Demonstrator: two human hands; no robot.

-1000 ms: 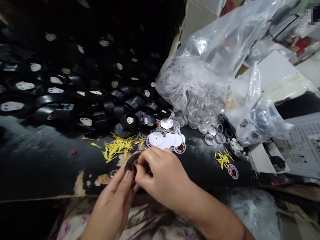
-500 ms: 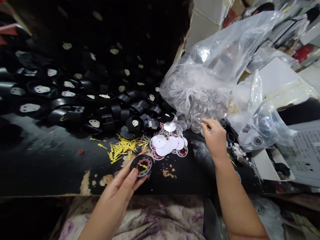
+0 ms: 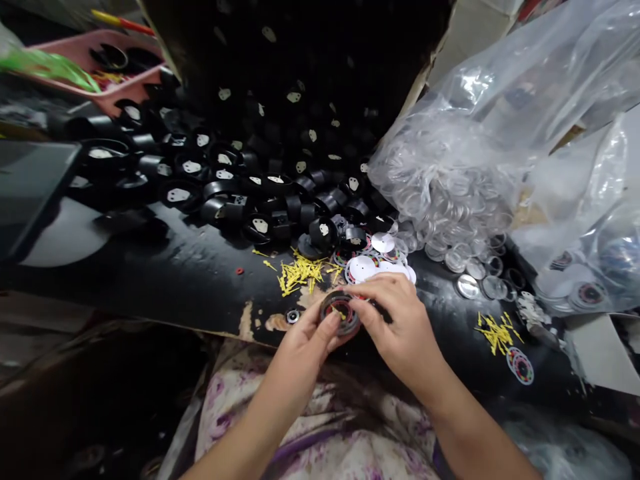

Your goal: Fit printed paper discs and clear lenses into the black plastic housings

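Note:
My left hand [image 3: 305,333] and my right hand [image 3: 400,320] meet over a small round black gauge [image 3: 340,312] with a red and green dial and a yellow pointer. Both hands pinch it at its rim, just above the near edge of the black work surface [image 3: 165,280]. A clear round lens seems to lie on the dial under my right fingertips, but I cannot be sure. Just beyond the hands lie a pile of yellow pointers [image 3: 303,273] and a heap of white and coloured dial discs [image 3: 375,265].
A big heap of black gauge housings [image 3: 240,180] fills the back. A clear plastic bag of transparent lenses [image 3: 450,180] spills onto the surface at right. More yellow pointers [image 3: 495,330] and a loose dial [image 3: 521,367] lie right. A pink tray [image 3: 115,67] stands far left.
My right hand came back from the spilled lenses at the right and closed on the gauge held by my left hand. The view shifted leftward.

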